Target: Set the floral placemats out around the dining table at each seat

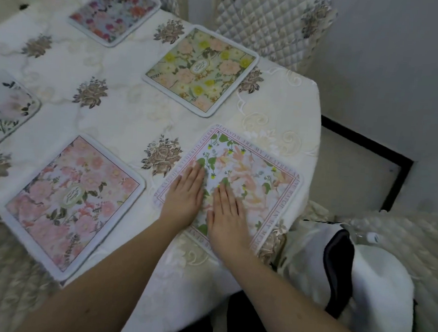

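Head view: bench [128,114] fills most of the frame, covered by a cream tablecloth [65,61] with embroidered brown flower clusters. Quilted chair back [267,22] stands at top centre-right, just behind the far edge. White cloth bag with a dark rim [360,272] sits lower right, beside the bench corner.

Five placemats lie flat on the cloth, all apart from each other:
- pink placemat [72,203], lower left, near the front edge
- lettered placemat [240,182], centre-right, at the near right corner; text runs round its border, green leaves and peach flowers inside
- yellow-green placemat [200,69], upper centre, in front of the chair back
- purple-pink placemat [114,13], upper left, far side
- pale placemat [3,111], left edge, partly cut off by the frame

Left hand [185,194] lies palm-down on the left part of the lettered placemat, fingers straight and close together, pressing flat. Right hand [226,212] lies palm-down just beside it on the same placemat, fingers also straight and together. Hands are close side by side; cannot tell whether they touch. Neither pinches anything. Both bare forearms come in from the bottom edge.
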A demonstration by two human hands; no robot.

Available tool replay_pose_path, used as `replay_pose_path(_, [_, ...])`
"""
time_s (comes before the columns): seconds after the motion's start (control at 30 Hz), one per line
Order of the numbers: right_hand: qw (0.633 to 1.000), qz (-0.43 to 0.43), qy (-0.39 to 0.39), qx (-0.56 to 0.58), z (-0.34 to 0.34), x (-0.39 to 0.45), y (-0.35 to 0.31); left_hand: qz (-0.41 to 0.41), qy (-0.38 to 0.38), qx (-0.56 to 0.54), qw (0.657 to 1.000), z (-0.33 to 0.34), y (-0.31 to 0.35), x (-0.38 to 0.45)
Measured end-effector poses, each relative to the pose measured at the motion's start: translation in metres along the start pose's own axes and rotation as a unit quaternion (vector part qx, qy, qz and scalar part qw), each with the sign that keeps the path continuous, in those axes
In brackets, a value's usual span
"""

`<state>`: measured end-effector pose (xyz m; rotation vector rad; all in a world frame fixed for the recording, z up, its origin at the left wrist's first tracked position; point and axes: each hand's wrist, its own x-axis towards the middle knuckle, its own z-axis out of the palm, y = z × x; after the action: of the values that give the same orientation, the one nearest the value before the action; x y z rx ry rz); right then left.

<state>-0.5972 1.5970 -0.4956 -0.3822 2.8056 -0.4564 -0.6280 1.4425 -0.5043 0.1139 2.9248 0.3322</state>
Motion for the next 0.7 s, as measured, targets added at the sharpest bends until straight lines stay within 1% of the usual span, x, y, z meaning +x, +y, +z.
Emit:
replay_pose_path(0.07, [0.999, 0.010, 0.012, -0.029, 0.007, -0.005, 0.004, 0.017, -0.012, 0.021, 1.000, 0.000, -0.009, -0.008])
replay_pose_path(0.27, [0.998, 0.046, 0.044, -0.026, 0.005, -0.014, 0.022, 0.064, -0.015, 0.029, 0.997, -0.006, -0.049, -0.015])
replay_pose_path(0.33, [0.996, 0.070, 0.051, -0.029, 0.006, -0.019, 0.028, 0.066, -0.015, 0.022, 0.997, -0.007, -0.060, -0.014])
replay_pose_path(0.43, [0.991, 0.111, 0.067, -0.027, 0.004, -0.029, 0.034, 0.046, -0.029, 0.006, 0.998, -0.009, -0.079, -0.017])
replay_pose_path(0.53, [0.987, 0.135, 0.088, -0.030, -0.002, -0.041, 0.038, 0.037, -0.043, 0.015, 0.998, -0.013, -0.094, -0.026])
replay_pose_path(0.6, [0.986, 0.140, 0.076, -0.052, -0.005, -0.050, 0.039, 0.032, -0.057, 0.041, 0.997, -0.017, -0.100, -0.031])
replay_pose_path(0.7, [0.984, 0.161, 0.030, -0.072, -0.013, -0.058, 0.040, 0.028, -0.092, 0.060, 0.994, -0.031, -0.094, -0.030])
